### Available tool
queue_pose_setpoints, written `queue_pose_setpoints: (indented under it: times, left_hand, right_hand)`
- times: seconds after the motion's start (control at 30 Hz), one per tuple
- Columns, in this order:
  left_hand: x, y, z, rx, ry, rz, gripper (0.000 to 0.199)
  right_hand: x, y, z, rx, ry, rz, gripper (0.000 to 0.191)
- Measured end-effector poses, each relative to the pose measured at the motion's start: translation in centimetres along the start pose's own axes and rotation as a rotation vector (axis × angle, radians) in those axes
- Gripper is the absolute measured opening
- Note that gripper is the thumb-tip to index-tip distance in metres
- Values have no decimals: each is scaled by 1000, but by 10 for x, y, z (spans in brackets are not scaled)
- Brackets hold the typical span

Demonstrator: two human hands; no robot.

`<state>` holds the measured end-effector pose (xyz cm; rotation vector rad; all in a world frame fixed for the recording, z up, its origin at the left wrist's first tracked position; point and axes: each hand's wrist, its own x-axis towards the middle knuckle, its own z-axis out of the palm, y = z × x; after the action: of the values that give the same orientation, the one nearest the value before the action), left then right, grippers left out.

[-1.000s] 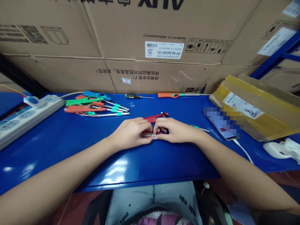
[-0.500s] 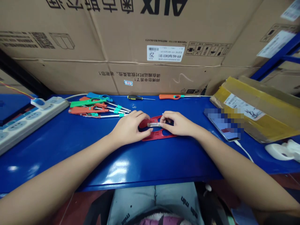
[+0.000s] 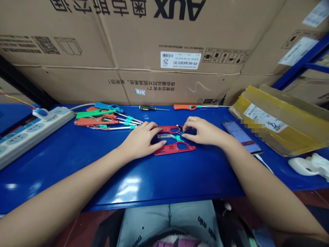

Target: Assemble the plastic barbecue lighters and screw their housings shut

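Observation:
Two red lighter casing halves lie apart on the blue table, the far half and the near half. Between them sits a clear fuel tank with a teal trigger piece at its right end. My left hand rests over the left ends of the casing, fingers spread, its thumb at the near half and its fingertips by the far one. At the right end of the parts, my right hand pinches with thumb and forefinger beside a small dark part with thin wires; what is between the fingertips is too small to make out.
Several assembled lighters are piled at the left, near a white power strip. A screwdriver, small screws and an orange lighter lie along the back. A phone and yellow-taped carton stand right.
My right hand has moved off the clear tank, slightly right and away from me. The tank and teal trigger now lie exposed between the casing halves. My left hand has barely moved.

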<state>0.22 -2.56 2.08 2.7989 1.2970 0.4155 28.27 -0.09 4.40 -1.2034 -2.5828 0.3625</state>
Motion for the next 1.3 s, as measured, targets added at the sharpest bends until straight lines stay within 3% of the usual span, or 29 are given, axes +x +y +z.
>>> queue_pose_setpoints:
  times: [0.2,0.33,0.57,0.8,0.93,1.1,1.3]
  left_hand:
    - [1,4,-4,-61,53,44,51]
    - [0,11,-10,-86,-10,160,46]
    - [-4,11,-7,-98,-106,255,28]
    - [-5,12,-8,-82,-108,283,29]
    - [-4,13,-9,-94,-78,275,31]
    - [-3,12,-8,-117,-12,226,34]
    - [-2,12,-7,-111,-16,231,34]
  right_hand:
    - [-3,12,-2,-33,-93,102,19]
    - [-4,14,-7,45,-170,74,11]
    - [-5,19,-16,-1,-33,57,10]
    - [-4,22,-17,8,73,9,9]
    - [-7,20,-23,58,25,-50,10]
    - [-10,28,-20,53,-182,4,11]
    - [-10,22,-15,74,-65,23,21]
